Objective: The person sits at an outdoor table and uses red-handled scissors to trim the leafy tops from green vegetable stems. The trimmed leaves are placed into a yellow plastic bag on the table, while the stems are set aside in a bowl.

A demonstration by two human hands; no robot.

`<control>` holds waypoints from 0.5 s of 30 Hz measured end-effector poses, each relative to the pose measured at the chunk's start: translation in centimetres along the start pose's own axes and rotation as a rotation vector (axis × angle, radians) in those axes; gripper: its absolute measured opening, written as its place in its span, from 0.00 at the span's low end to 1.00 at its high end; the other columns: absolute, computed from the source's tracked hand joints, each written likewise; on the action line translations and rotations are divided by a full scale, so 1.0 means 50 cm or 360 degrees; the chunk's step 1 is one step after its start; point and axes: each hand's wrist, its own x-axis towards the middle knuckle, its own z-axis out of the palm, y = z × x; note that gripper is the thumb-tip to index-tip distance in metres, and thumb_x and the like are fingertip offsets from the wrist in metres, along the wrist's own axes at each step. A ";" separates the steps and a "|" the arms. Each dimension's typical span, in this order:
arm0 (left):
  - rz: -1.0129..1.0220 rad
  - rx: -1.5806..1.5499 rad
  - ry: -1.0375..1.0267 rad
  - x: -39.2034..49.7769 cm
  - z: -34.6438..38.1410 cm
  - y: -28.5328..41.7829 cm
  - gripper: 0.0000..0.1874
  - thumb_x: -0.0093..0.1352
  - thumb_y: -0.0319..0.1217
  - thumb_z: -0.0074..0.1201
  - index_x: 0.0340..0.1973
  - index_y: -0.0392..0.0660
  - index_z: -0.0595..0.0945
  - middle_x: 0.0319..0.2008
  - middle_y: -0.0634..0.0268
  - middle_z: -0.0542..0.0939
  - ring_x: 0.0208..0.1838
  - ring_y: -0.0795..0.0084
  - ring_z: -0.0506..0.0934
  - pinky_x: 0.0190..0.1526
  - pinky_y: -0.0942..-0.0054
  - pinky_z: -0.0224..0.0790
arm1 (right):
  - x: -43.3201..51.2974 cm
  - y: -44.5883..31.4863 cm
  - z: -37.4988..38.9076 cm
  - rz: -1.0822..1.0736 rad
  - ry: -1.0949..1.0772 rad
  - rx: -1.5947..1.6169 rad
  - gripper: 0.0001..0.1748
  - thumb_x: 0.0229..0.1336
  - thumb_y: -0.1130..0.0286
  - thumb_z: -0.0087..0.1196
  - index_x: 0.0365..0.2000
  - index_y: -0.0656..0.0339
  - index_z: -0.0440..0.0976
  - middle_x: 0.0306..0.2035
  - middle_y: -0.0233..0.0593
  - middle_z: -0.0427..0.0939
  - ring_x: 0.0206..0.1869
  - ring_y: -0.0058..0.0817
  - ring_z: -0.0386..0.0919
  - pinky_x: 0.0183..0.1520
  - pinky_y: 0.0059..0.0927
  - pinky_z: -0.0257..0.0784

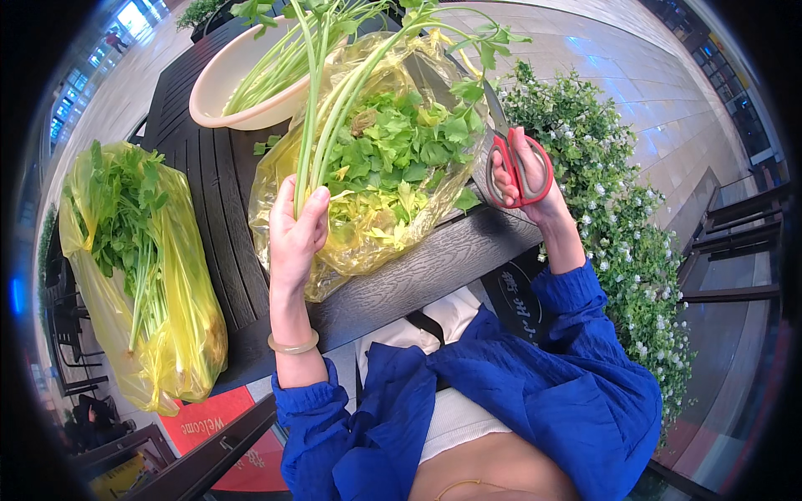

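Note:
My left hand [299,225] is closed around the lower ends of several long celery stalks [335,119], whose leafy tops spread up and right. In my right hand [529,166] is a pair of scissors [519,172] with red and grey handles, its blades pointing up beside the leaves. Between my hands lies an opened yellow plastic bag [282,169] holding cut celery leaves [401,141], green above and yellower below. Behind it, a pale plastic basin [210,94] holds leafless-looking stalks [269,75].
A dark slatted table [213,188] bears the bag and basin. At its left edge stands a second yellow bag [194,313] with whole celery [135,213]. Shrubs with white flowers [620,206] line the right side. A red mat [232,438] lies on the floor.

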 end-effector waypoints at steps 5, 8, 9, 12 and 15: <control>0.0002 0.0012 0.0036 0.002 0.001 0.001 0.08 0.70 0.31 0.49 0.42 0.46 0.69 0.18 0.79 0.61 0.16 0.92 0.54 0.14 0.91 0.42 | 0.002 0.008 -0.006 -0.0127 -0.0035 -0.0027 0.35 0.62 0.38 0.31 0.32 0.64 0.68 0.15 0.29 0.66 0.10 0.15 0.63 0.13 0.15 0.64; 0.0005 0.0016 0.0062 0.002 0.001 0.002 0.08 0.70 0.32 0.49 0.41 0.47 0.69 0.18 0.79 0.61 0.16 0.92 0.54 0.14 0.91 0.42 | -0.004 0.014 -0.007 -0.0206 -0.0020 0.0019 0.37 0.63 0.38 0.29 0.36 0.66 0.69 0.17 0.33 0.69 0.13 0.20 0.66 0.17 0.19 0.67; 0.0004 0.0018 0.0072 0.001 0.001 0.003 0.08 0.70 0.32 0.49 0.41 0.47 0.69 0.18 0.79 0.61 0.16 0.92 0.54 0.14 0.91 0.42 | -0.009 0.017 -0.006 -0.0217 -0.0005 0.0059 0.38 0.63 0.38 0.28 0.37 0.67 0.69 0.18 0.34 0.69 0.14 0.22 0.68 0.19 0.20 0.68; 0.0011 0.0021 0.0098 0.001 0.000 0.004 0.07 0.70 0.32 0.49 0.40 0.47 0.69 0.18 0.79 0.61 0.16 0.92 0.54 0.14 0.91 0.42 | -0.032 0.017 -0.014 -0.0261 -0.0164 -0.0096 0.38 0.64 0.39 0.27 0.38 0.69 0.69 0.19 0.36 0.71 0.16 0.23 0.70 0.21 0.21 0.69; 0.0030 0.0004 0.0112 0.001 -0.001 0.002 0.08 0.69 0.32 0.50 0.40 0.46 0.69 0.18 0.79 0.61 0.15 0.92 0.54 0.14 0.91 0.42 | -0.055 0.019 -0.026 -0.0200 -0.0300 -0.0275 0.38 0.65 0.40 0.26 0.37 0.68 0.69 0.19 0.36 0.71 0.16 0.21 0.71 0.22 0.20 0.72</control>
